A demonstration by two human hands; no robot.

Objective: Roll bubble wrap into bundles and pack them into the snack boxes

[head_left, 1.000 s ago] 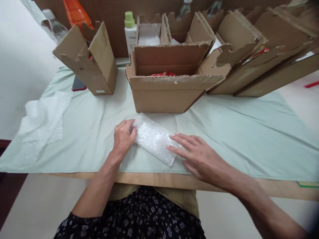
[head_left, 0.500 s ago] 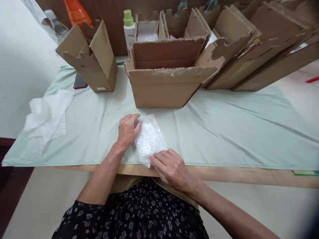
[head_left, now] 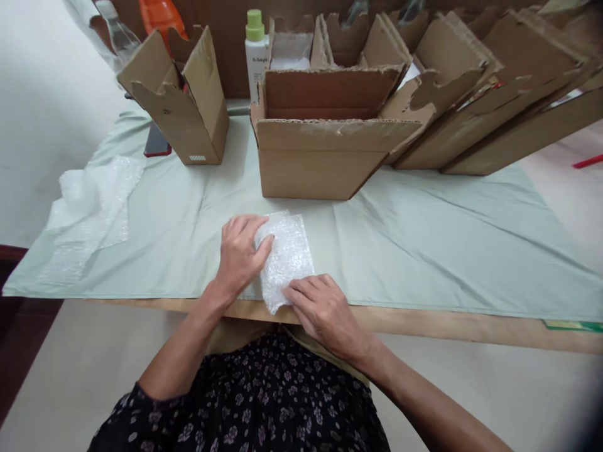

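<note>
A folded piece of bubble wrap (head_left: 288, 254) lies near the front edge of the cloth-covered table, between my hands. My left hand (head_left: 241, 248) grips its upper left side, thumb on top and fingers curled at the far edge. At the lower right corner my right hand (head_left: 323, 307) pinches the same piece, its fingers closed together. Whether anything is inside the wrap cannot be seen. Just beyond it stands an open cardboard box (head_left: 308, 169).
Another open box (head_left: 198, 119) stands at the left by a phone (head_left: 157, 139). Loose bubble wrap (head_left: 94, 204) lies on the left of the cloth (head_left: 452, 251). Behind are a white bottle with a green cap (head_left: 255, 53), an orange bottle (head_left: 162, 19) and more boxes (head_left: 509, 119).
The bubble wrap has turned slightly and looks wider, with a second layer's corner showing at its far edge. My left thumb lies further over it. The view has shifted a little.
</note>
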